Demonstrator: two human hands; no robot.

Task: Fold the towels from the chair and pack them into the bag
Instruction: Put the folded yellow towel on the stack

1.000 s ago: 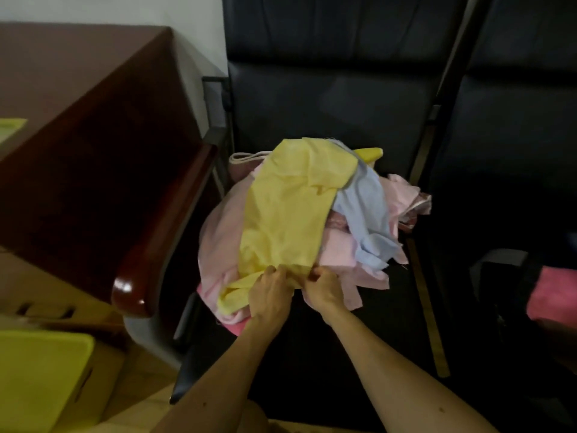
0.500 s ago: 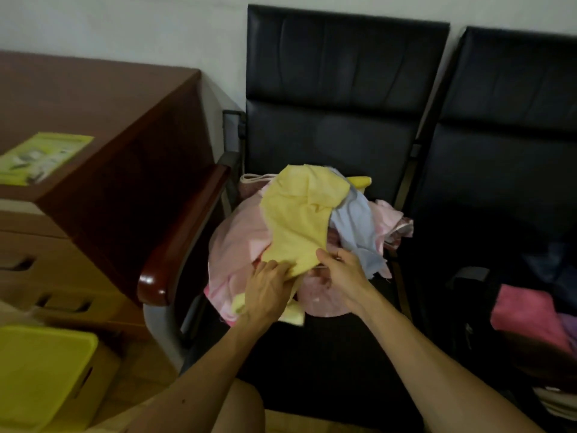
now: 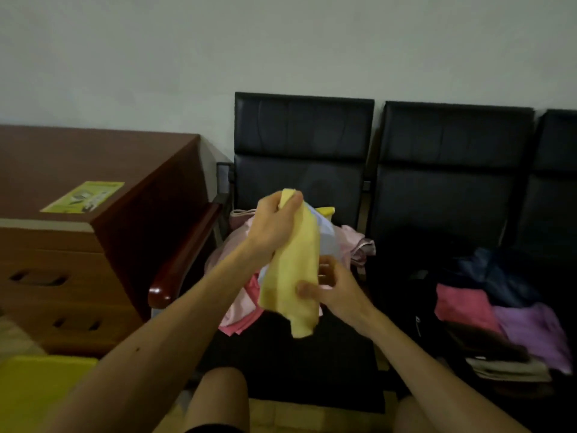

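Observation:
A yellow towel (image 3: 296,270) hangs lifted above the black chair (image 3: 299,142). My left hand (image 3: 273,225) is closed on its top corner, raised in front of the chair back. Lower down, my right hand (image 3: 335,290) pinches the towel's right edge with thumb and fingers. Behind them a heap of pink, light blue and yellow towels (image 3: 349,242) lies on the seat. On the neighbouring seat to the right a dark bag (image 3: 415,307) lies open with pink and purple folded towels (image 3: 499,317) on and beside it.
A brown wooden desk (image 3: 93,157) with drawers stands at the left, a yellow-green leaflet (image 3: 84,196) on top. The chair's wooden armrest (image 3: 184,254) runs beside the heap. A yellow box (image 3: 34,392) sits at bottom left. My knees show at the bottom edge.
My left hand has pulled the yellow towel up off the heap, and my right hand has taken its lower edge. The view has tilted up, showing more wall and the right-hand seats.

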